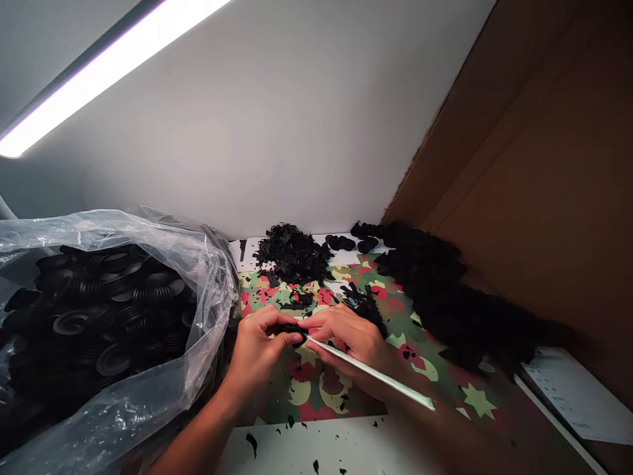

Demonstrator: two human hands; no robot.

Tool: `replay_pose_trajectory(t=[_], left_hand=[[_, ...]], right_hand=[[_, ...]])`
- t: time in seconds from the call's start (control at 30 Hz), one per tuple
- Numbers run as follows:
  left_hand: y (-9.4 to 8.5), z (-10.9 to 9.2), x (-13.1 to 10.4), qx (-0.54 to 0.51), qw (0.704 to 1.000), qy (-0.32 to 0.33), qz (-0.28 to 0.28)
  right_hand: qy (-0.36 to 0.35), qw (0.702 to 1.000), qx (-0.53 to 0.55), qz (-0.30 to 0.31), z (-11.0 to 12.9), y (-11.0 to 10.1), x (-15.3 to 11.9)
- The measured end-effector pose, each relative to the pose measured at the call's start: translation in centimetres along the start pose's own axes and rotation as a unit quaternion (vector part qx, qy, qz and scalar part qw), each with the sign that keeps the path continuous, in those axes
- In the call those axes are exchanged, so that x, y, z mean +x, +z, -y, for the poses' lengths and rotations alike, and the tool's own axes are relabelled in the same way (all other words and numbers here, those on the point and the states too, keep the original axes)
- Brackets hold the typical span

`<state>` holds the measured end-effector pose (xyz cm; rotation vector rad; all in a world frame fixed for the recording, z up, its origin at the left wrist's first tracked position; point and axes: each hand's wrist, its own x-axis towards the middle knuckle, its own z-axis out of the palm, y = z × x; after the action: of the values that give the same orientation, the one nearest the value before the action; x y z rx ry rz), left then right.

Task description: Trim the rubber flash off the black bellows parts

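Note:
My left hand (264, 340) pinches a small black rubber-like piece (297, 335) between thumb and fingers, above the patterned sheet. Against that piece, my right hand (349, 333) is closed round a long, thin white tool (376, 375); its tip meets the piece, but its kind cannot be made out. The tool's free end points toward the lower right. Fingers cover much of the black piece. Just beyond my right hand lies a small heap of black strips (363, 300).
On the left stands a clear plastic bag (212, 290) full of ribbed black rubber parts (119, 297). A pile of black scraps (294, 254) lies at the back. More black pieces (435, 297) line the cardboard wall (544, 198) on the right, near a white paper (583, 389).

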<state>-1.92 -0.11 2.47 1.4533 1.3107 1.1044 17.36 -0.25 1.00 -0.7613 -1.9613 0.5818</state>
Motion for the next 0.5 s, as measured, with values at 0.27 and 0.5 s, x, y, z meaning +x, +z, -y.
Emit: replay_pose_trajectory(t=[0.27, 0.5], left_hand=[[0.0, 0.4, 0.1, 0.039, 0.999, 0.020, 0.000], [0.3, 0.2, -0.2, 0.018, 0.999, -0.027, 0.026]], right_hand=[[-0.066, 0.996, -0.059, 0.023, -0.6, 0.7, -0.3], [0.053, 0.984, -0.162, -0.044, -2.0, 0.4, 0.3]])
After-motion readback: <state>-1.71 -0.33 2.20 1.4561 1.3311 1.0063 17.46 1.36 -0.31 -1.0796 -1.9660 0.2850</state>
